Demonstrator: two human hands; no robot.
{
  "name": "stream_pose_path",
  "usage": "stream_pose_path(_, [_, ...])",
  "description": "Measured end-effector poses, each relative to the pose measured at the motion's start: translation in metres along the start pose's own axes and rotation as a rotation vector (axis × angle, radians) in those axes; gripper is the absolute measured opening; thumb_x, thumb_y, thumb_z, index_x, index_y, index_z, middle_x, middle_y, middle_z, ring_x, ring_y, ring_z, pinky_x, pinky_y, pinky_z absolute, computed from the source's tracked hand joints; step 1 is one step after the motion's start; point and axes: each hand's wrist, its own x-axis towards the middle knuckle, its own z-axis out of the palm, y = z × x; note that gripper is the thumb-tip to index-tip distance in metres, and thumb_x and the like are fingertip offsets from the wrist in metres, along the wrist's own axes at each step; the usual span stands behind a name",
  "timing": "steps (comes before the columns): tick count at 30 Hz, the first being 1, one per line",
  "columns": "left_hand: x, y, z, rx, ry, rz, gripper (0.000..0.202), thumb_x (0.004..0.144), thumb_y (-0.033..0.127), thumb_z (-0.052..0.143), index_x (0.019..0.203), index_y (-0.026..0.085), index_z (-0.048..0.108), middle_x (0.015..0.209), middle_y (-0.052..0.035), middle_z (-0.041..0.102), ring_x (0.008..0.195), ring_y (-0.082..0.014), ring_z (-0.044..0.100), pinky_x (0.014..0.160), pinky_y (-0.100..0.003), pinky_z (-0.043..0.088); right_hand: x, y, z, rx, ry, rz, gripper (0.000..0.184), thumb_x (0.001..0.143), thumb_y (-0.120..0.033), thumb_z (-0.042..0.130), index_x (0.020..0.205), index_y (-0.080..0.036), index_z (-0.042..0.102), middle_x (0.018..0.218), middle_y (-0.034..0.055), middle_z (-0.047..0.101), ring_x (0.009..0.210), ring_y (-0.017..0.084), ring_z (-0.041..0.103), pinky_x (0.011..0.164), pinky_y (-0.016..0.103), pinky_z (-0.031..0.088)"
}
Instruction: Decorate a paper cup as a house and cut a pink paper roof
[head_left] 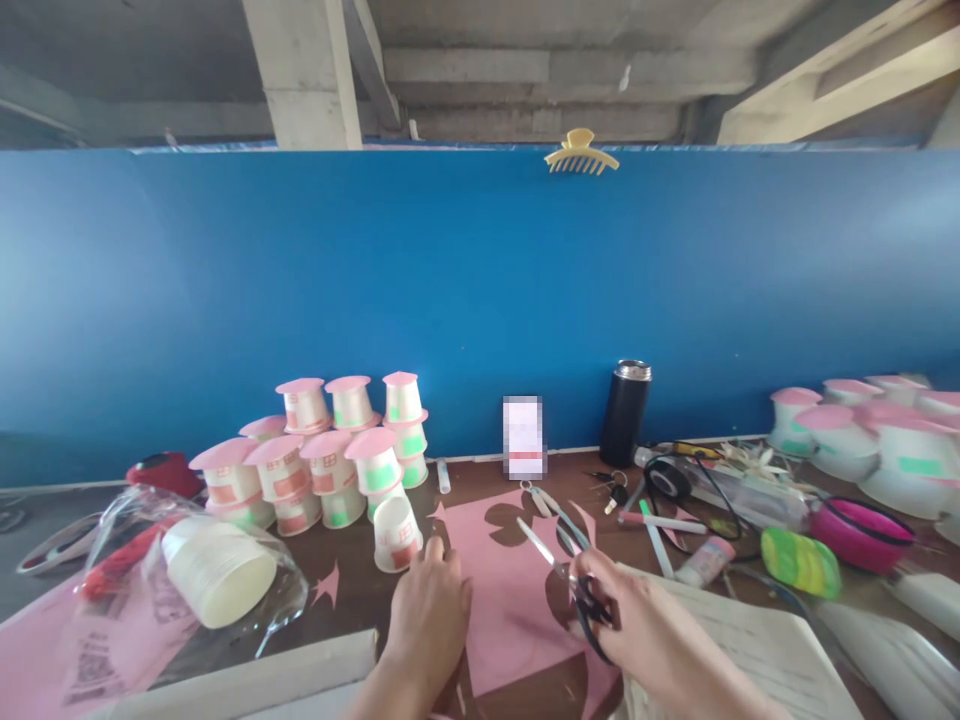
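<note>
My right hand (pixel 630 620) is closed round the black handles of a pair of scissors (pixel 547 548). The blades are apart and point away from me over a pink paper sheet (pixel 499 590) with rounded pieces cut out of its edges. My left hand (pixel 431 610) lies palm down along the sheet's left edge, its fingers reaching forward and their tips partly hidden. Just beyond those fingers stands a white paper cup (pixel 397 535) with a red drawn window and door. Whether the fingers touch the cup, I cannot tell. Pink scraps (pixel 327 585) lie on the brown table.
Stacked cups with pink paper tops (pixel 330 480) stand at left, with more (pixel 915 450) at far right. A plastic bag of cups (pixel 217 570) lies left. A black flask (pixel 626 415), keys (pixel 616 495), markers (pixel 656 540) and an open notebook (pixel 750 630) are at right.
</note>
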Motion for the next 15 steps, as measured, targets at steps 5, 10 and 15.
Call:
stream_pose_path(5, [0.001,0.000,0.001,0.004,0.026,0.016,0.026,0.087,0.025,0.047,0.101,0.014,0.066,0.110,-0.0135,0.060,0.101,-0.0280,0.059,0.079,-0.036,0.049,-0.008,-0.010,-0.017,-0.207,-0.103,-0.090,0.028,0.072,-0.005,0.050,0.087,-0.029,0.053,0.068,-0.0065,0.066,0.059,0.015,0.061,0.053,0.022,0.026])
stream_pose_path(10, [0.003,0.001,-0.002,0.008,-0.016,-0.009,0.024,0.085,0.025,0.048,0.097,0.015,0.067,0.106,-0.0123,0.060,0.096,-0.0270,0.061,0.074,-0.035,0.049,-0.012,-0.013,-0.013,-0.267,-0.134,-0.136,0.042,0.061,-0.001,0.050,0.091,-0.029,0.054,0.070,-0.0060,0.068,0.066,0.017,0.063,0.054,0.025,0.021])
stream_pose_path(15, [0.002,-0.002,-0.003,-0.011,0.019,-0.002,0.023,0.088,0.030,0.047,0.094,0.017,0.065,0.104,-0.0109,0.062,0.094,-0.0247,0.062,0.072,-0.032,0.046,-0.007,-0.010,-0.006,-0.248,-0.093,-0.101,0.035,0.066,-0.004,0.050,0.090,-0.029,0.055,0.070,-0.0044,0.068,0.065,0.020,0.065,0.055,0.024,0.026])
